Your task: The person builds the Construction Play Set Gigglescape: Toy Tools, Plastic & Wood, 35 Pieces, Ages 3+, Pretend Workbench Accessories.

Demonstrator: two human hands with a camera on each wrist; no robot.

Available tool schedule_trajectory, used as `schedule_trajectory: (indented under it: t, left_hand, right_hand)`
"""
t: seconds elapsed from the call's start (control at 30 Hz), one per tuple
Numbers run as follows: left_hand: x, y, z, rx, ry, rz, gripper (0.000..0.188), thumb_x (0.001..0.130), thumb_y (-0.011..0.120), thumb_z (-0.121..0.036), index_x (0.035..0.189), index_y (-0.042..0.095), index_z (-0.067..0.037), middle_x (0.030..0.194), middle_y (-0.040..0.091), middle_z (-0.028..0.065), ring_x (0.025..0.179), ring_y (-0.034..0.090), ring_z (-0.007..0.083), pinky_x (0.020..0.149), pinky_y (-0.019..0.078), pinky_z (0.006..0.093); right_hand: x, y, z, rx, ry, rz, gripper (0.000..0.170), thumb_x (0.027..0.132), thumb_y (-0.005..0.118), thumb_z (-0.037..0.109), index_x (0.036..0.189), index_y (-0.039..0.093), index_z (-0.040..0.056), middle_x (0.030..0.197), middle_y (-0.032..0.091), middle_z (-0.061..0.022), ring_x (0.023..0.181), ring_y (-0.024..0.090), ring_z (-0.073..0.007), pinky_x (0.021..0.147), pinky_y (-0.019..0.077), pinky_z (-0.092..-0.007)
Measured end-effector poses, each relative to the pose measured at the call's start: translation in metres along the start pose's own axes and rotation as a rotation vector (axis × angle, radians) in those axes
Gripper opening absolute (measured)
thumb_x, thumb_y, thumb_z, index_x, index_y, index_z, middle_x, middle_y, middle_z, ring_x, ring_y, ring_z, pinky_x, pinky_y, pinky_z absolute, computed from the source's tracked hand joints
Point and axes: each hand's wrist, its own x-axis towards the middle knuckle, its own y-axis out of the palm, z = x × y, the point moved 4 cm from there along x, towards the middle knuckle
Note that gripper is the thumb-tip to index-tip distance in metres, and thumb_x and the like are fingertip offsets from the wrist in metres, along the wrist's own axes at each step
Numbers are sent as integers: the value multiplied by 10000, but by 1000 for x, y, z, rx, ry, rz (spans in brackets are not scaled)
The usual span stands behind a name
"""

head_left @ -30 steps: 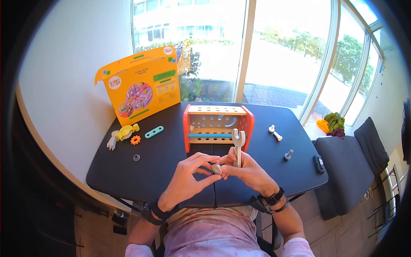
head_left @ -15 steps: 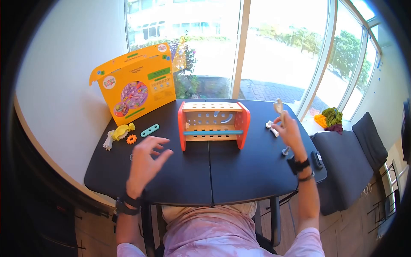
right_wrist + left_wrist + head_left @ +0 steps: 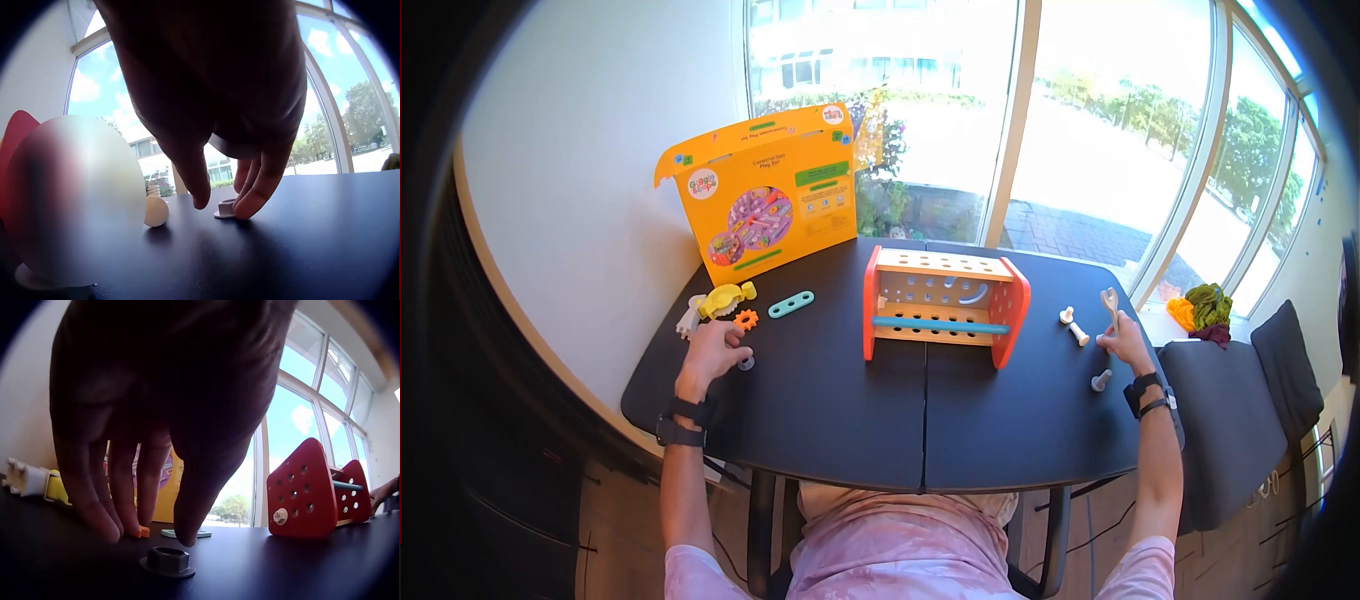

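Note:
My left hand (image 3: 716,350) reaches down over a grey flanged nut (image 3: 167,561), thumb and fingers spread above it. The nut lies flat on the table. At the right side, my right hand (image 3: 1127,342) holds a pale toy wrench (image 3: 1110,303), its open end pointing up and away. Below that hand, its fingertips (image 3: 247,207) come down at a light flanged nut (image 3: 225,208) on the tabletop, hidden in the head view. A grey bolt (image 3: 1101,381) stands just nearer, and a pale bolt (image 3: 1078,334) lies to the hand's left.
Mid-table stands a toy workbench (image 3: 945,263) with red sides and a blue bar. An orange gear (image 3: 745,320), a teal holed strip (image 3: 791,304) and a yellow piece (image 3: 728,299) lie at the left. Behind them stands a yellow box (image 3: 800,220). A grey seat (image 3: 1215,400) is at the right.
The hands were together before me over a small round piece, then moved apart. The left went to the grey nut; the right carried the wrench to the table's right side and lowered.

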Motion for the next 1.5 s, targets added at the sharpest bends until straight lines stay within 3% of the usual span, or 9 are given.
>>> schedule_trajectory:
  t: [0.1, 0.2, 0.4, 0.5, 0.83, 0.97, 1.23, 1.33, 1.5]
  left_hand:
    - [-5, 2, -6, 1, -61, 62, 354, 818, 962, -195, 1109, 853, -26, 1029, 839, 137, 932, 811, 271, 881, 639, 377]
    - [-9, -3, -21, 40, -135, 124, 299, 820, 963, -190, 1050, 869, -26, 1012, 848, 143, 930, 817, 277, 884, 637, 369]
    - [-17, -1, -24, 48, -63, 98, 275, 827, 956, -217, 1004, 873, -24, 956, 846, 144, 900, 820, 280, 870, 640, 371]
    - [-25, 0, -30, 39, -15, 77, 260, 854, 933, -222, 1008, 871, -22, 935, 846, 144, 890, 824, 280, 863, 642, 371]
    - [-82, -14, -134, -436, 127, 71, 231, 954, 866, -179, 1087, 836, 7, 929, 850, 121, 870, 817, 164, 823, 637, 290]
    - [-95, -3, -162, -614, 190, 109, 173, 965, 853, -100, 1103, 814, -4, 986, 841, 72, 902, 786, 116, 834, 633, 276]
    - [-101, 20, -193, -967, 236, 148, 264, 951, 868, -39, 1183, 746, -10, 1035, 824, 55, 932, 769, 93, 849, 618, 243]
    - [-101, 20, -202, -1016, 241, 152, 303, 925, 891, -24, 1196, 758, -11, 1004, 828, 65, 911, 771, 94, 830, 612, 243]
    - [-98, 31, -199, -1084, 175, 244, 310, 922, 886, 7, 1219, 802, -4, 1020, 839, 80, 891, 768, 100, 820, 605, 238]
  right_hand:
    - [-1, -14, 7, 51, 6, -103, 340, 936, 845, 171, 1080, 585, 7, 878, 734, -201, 885, 787, -323, 748, 615, -436]
    - [8, -22, -9, -65, -336, -452, 314, 1011, 751, 226, 1157, 559, 24, 933, 689, -204, 872, 736, -225, 725, 583, -375]
    - [-56, -44, 72, 518, -195, -203, 192, 1100, 597, 173, 1238, 519, 63, 910, 544, -66, 769, 530, -85, 696, 496, -269]
    - [-87, -33, 108, 598, -290, -206, 110, 1162, 526, 149, 1239, 552, 75, 882, 471, 10, 673, 442, -39, 597, 393, -209]
    - [-199, 10, 223, 563, -274, 112, 229, 1185, 552, 232, 1228, 702, 65, 784, 528, 54, 653, 445, -34, 576, 376, -247]
    - [-220, 39, 242, 801, -191, 329, 277, 1191, 494, 279, 1241, 670, 71, 811, 472, 54, 644, 372, -26, 552, 309, -215]
    - [-250, 65, 277, 1016, -153, 583, 370, 1187, 409, 301, 1269, 665, 46, 917, 567, 14, 714, 448, -57, 639, 405, -234]
    - [-256, 74, 282, 1011, -201, 606, 293, 1211, 427, 242, 1291, 646, 64, 930, 550, 27, 707, 401, -36, 620, 367, -217]
    - [-253, 82, 281, 877, -355, 469, 216, 1189, 538, 188, 1320, 635, 45, 1001, 622, -1, 837, 562, -73, 705, 475, -243]
